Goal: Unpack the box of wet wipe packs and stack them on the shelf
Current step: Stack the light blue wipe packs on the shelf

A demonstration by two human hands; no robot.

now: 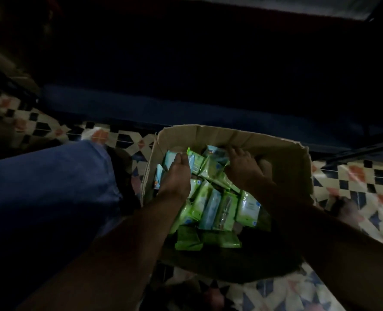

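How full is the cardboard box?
Still well stocked: many green wipe packs crowd the cardboard box, though its right side shows bare space.

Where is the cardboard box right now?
The cardboard box sits on the patterned tile floor, centre-right in the head view, beside the blue trouser leg and before the dark shelf.

I have one view only, a wide-angle camera on the person's head. It looks steeply down and forward, close over the open cardboard box (228, 135) on the patterned tile floor (352, 176), with dim light throughout.
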